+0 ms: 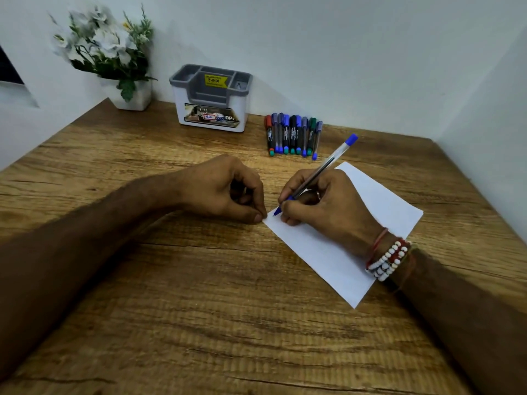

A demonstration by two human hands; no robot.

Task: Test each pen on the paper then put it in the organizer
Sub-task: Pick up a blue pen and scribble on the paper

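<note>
Testing a light, rigid pen (319, 172), the right hand (328, 206) pinches it low near the tip on the paper (379, 201), while the curled left hand (225, 189), grasping nothing visible, pins the paper's near-left corner; organizer (211, 98) far left.

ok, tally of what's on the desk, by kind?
Row pens: 9
Held pen: 1
Paper: 1
Organizer: 1
Flower pot: 1
Total: 13
</note>
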